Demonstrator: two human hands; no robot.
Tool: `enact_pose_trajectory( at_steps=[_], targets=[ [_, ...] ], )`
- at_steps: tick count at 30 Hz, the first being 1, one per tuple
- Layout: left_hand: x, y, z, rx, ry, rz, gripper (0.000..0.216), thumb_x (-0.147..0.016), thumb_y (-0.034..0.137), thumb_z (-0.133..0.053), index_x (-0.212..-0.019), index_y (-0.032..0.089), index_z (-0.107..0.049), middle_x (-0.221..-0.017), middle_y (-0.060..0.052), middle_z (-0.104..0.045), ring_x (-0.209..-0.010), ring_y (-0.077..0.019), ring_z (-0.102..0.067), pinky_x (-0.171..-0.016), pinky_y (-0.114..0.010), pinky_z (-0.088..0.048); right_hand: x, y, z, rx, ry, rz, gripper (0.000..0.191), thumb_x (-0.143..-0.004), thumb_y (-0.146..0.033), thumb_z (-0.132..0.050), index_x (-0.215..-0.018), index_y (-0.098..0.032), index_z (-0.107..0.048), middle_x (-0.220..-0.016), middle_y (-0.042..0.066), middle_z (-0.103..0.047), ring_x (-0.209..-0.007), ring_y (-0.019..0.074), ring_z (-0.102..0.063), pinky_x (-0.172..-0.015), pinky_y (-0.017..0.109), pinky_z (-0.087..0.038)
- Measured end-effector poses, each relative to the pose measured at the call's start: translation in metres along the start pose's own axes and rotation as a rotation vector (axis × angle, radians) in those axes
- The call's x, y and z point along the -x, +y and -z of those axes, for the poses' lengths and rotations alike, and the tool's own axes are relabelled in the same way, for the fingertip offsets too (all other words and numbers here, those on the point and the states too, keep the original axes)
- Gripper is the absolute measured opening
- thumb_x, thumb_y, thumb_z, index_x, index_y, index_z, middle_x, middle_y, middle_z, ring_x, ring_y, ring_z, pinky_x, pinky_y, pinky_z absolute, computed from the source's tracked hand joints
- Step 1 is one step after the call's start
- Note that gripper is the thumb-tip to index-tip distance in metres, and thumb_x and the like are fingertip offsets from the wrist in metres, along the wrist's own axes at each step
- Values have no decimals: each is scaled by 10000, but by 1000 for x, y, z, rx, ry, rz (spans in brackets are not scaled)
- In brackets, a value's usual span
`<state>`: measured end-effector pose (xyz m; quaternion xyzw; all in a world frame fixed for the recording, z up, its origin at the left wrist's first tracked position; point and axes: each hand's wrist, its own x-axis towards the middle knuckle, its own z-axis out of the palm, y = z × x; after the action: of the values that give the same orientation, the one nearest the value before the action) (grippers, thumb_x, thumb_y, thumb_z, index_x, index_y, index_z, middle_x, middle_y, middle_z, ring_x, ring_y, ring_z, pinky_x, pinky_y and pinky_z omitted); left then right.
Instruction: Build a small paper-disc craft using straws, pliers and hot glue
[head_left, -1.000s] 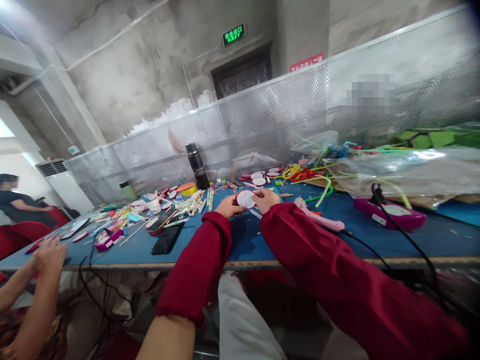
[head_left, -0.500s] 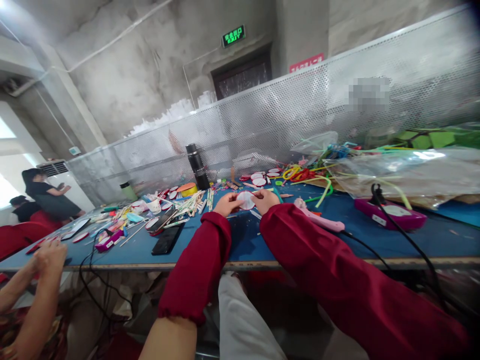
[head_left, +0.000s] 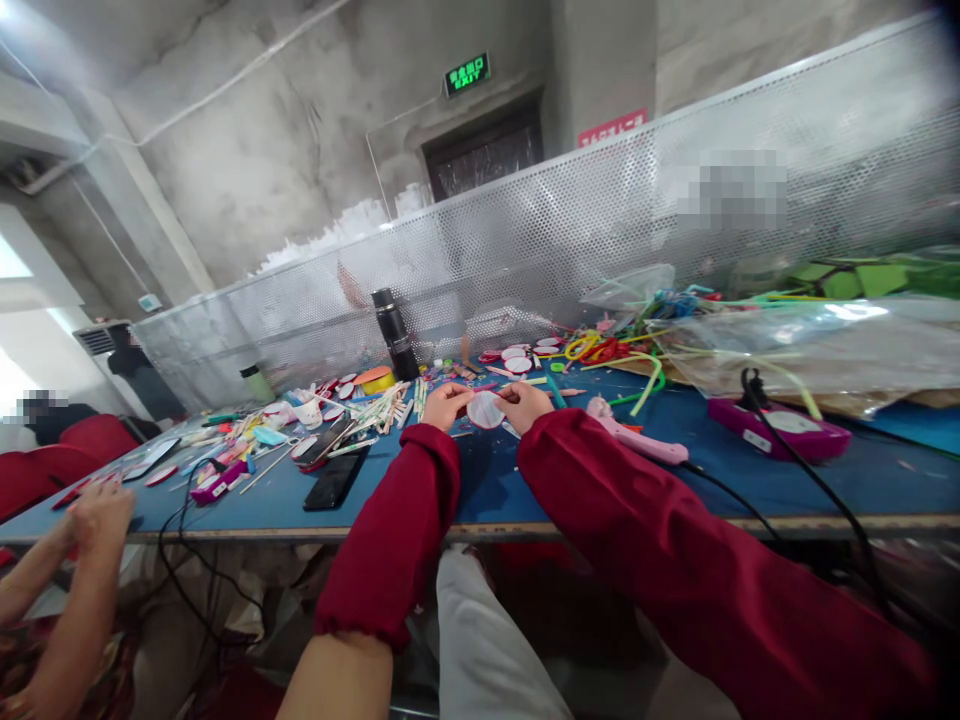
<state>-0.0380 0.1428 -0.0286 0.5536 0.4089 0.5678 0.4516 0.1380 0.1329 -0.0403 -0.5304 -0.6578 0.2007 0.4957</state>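
A round white disc with a thin red rim (head_left: pixel 486 410) is held up over the blue table (head_left: pixel 487 490). My left hand (head_left: pixel 448 405) pinches its left edge and my right hand (head_left: pixel 526 405) pinches its right edge, both closed. What the disc is exactly I cannot tell. To the right of my right hand lies a pink glue gun (head_left: pixel 645 442) with a black cable. Behind the hands rest more white discs with red edges (head_left: pixel 517 362).
A black thermos (head_left: pixel 394 335) stands behind, left of my hands. A black phone (head_left: pixel 335 480) lies nearer the edge. Purple power strips (head_left: pixel 780 430) trail black cables. Sticks and craft scraps (head_left: pixel 382 410) crowd the left. A co-worker's hands (head_left: pixel 101 510) are at far left.
The disc has moved slightly down and left between my fingers, and more of its face shows. The person standing at the far left has shifted toward the cabinet.
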Motion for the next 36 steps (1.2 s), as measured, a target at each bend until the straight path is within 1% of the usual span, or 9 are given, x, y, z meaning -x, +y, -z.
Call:
enact_pose_trajectory(
  at_steps=[4, 12, 22, 25, 29, 31, 33, 36],
  targets=[
    [-2, -3, 2, -6, -3, -2, 200, -612, 248, -810, -693, 155, -653, -590, 27, -595, -576, -116, -560, -629, -261, -461, 2, -2, 2, 4, -8, 6, 51, -771, -222, -658, -758, -186, -692, -742, 5, -733, -687, 136, -653, -610, 216, -469],
    [-4, -7, 4, -10, -25, -13, 210, -593, 276, -805, -679, 158, -654, -612, 20, -606, -593, -120, -571, -643, -268, -473, 6, -6, 4, 23, -6, 7, 38, -753, -202, -653, -736, -187, -684, -709, -5, -710, -667, 132, -631, -601, 220, -447],
    [-1, -3, 7, -105, -7, -12, 218, -598, 308, -823, -675, 165, -678, -541, 39, -551, -497, -82, -463, -528, -226, -356, 4, -3, 4, 18, -26, 40, 40, -751, -196, -645, -724, -194, -674, -686, -19, -704, -638, 124, -623, -579, 213, -426],
    [-1, -3, 7, -117, -4, -13, 225, -589, 315, -829, -681, 162, -692, -540, 36, -561, -489, -77, -456, -511, -221, -344, 5, -3, 5, 23, -29, 37, 32, -757, -195, -654, -733, -194, -675, -696, -20, -706, -655, 127, -630, -590, 213, -433],
    [-1, -4, 6, -106, -8, -6, 236, -580, 308, -844, -688, 154, -700, -548, 30, -578, -500, -78, -480, -520, -219, -375, 6, -3, 5, 35, -54, 9, 23, -791, -181, -665, -776, -182, -683, -725, -14, -701, -705, 135, -639, -647, 231, -471],
    [-1, -4, 6, -84, -16, 4, 236, -585, 299, -848, -693, 152, -698, -561, 26, -592, -519, -86, -509, -545, -225, -413, 5, -2, 4, 42, -78, -20, 40, -834, -203, -673, -828, -164, -682, -782, -2, -699, -752, 143, -645, -712, 266, -508],
    [-1, -3, 5, -48, -27, 20, 229, -610, 300, -839, -712, 154, -695, -605, 14, -625, -558, -101, -556, -592, -241, -464, 3, 0, 2, 42, -113, -56, 130, -895, -275, -660, -929, -150, -675, -907, 23, -699, -829, 154, -653, -781, 324, -542],
    [0, 0, 2, 2, -40, 50, 220, -724, 362, -768, -795, 163, -706, -711, -23, -686, -629, -131, -621, -638, -272, -513, -2, 3, -1, 14, -176, -120, 272, -949, -368, -608, -1116, -157, -643, -1116, 64, -667, -951, 182, -654, -836, 388, -566]
  ],
)
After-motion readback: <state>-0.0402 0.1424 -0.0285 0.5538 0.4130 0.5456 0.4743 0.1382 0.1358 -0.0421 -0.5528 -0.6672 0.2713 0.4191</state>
